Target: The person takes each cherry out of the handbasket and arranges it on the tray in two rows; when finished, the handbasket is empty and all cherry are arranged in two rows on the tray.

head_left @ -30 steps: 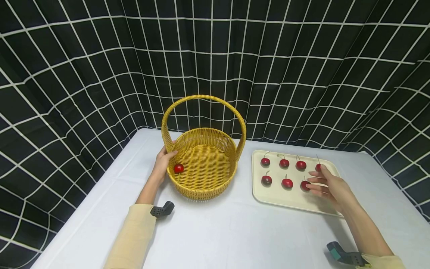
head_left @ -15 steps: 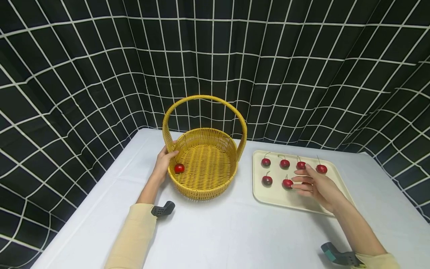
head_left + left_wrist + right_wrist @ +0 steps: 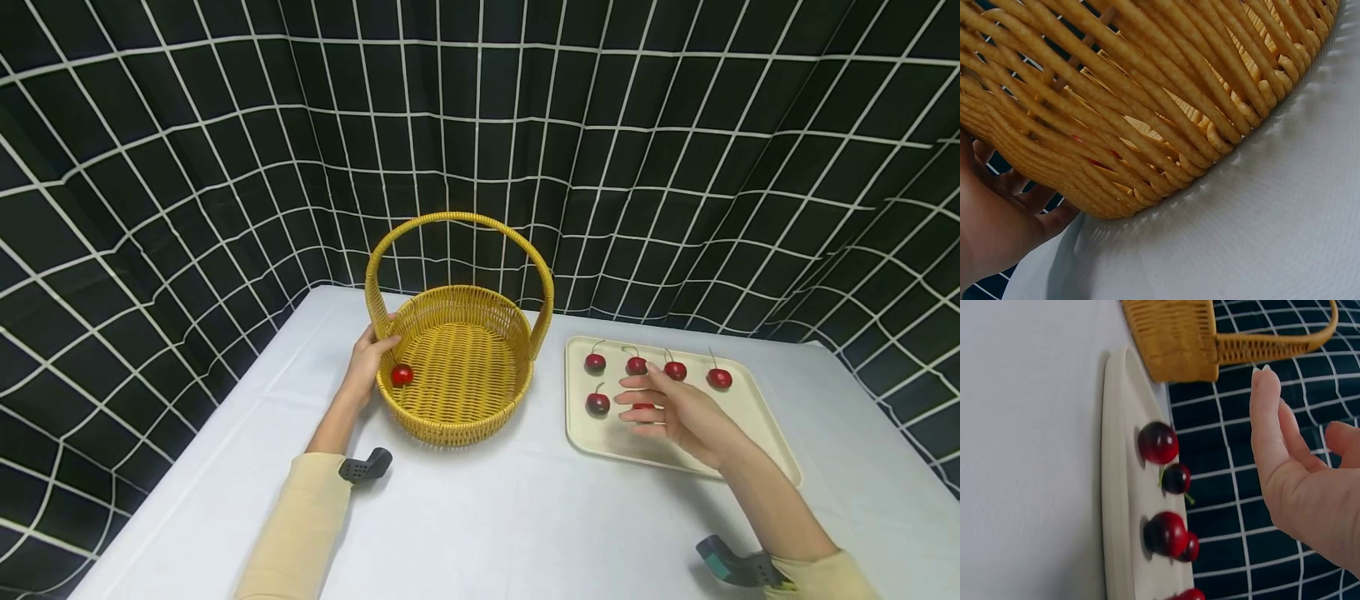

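Observation:
My left hand (image 3: 365,360) grips the left side of a yellow woven basket (image 3: 465,367), its thumb over the rim and its fingers outside near the handle's base. Inside the basket, at the left wall, lies one red cherry (image 3: 402,375). My right hand (image 3: 686,417) is held above a cream tray (image 3: 600,433), fingers extended and holding nothing. Several dark red cherries with stems sit on the tray in two rows; a far-row cherry (image 3: 719,379) is at the right end. My right hand partly hides the near row. In the right wrist view the hand (image 3: 1304,487) stands apart from the cherries (image 3: 1159,442).
A white cloth (image 3: 480,517) covers the table. Black curtains (image 3: 480,125) with a white grid stand behind and at both sides. The basket's tall handle (image 3: 459,217) arches over its opening.
My right hand has moved left across the tray, from its right end toward the middle, uncovering the right-end cherry and covering near-row ones. The left hand and basket stay almost in place.

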The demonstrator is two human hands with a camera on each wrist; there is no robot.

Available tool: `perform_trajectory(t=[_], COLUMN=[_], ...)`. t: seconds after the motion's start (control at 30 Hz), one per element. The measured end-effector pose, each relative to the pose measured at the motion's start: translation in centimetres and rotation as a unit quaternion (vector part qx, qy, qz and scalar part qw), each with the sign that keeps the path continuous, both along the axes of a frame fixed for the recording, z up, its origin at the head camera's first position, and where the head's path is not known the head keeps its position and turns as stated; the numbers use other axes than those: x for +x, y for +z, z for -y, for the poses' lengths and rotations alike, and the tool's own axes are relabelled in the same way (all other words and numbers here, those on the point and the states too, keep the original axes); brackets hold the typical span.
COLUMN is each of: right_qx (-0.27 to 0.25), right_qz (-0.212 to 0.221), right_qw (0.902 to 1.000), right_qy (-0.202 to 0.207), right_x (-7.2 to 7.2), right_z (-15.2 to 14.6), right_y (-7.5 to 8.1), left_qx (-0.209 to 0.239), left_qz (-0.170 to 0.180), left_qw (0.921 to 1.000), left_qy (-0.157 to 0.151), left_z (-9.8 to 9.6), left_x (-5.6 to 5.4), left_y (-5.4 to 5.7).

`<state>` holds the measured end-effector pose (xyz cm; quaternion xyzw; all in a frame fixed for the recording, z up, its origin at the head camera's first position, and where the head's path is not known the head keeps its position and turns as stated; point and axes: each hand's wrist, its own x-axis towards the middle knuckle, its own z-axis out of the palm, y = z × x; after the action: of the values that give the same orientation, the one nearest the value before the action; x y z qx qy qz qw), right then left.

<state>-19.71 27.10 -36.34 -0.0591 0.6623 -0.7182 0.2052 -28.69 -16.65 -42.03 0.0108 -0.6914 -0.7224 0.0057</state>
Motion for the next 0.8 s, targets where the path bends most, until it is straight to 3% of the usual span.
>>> perform_trajectory(t=[0.2,0.8], right_qx=[-0.012,0.0], right_qz=[0.004,0.008], right_qw=[0.9995,0.9988], right_qy=[0.029,0.049], right_x=[-0.2,-1.5], right_z=[1.7,6.7], right_y=[0.5,1.3], left_qx=[-0.002,0.004], left_qz=[0.0,-0.009], left_qw=[1.0,0.9999], left_qy=[0.002,-0.003], left_z=[0.0,0.0], left_x=[0.0,-0.1], left_y=[0.0,-0.2])
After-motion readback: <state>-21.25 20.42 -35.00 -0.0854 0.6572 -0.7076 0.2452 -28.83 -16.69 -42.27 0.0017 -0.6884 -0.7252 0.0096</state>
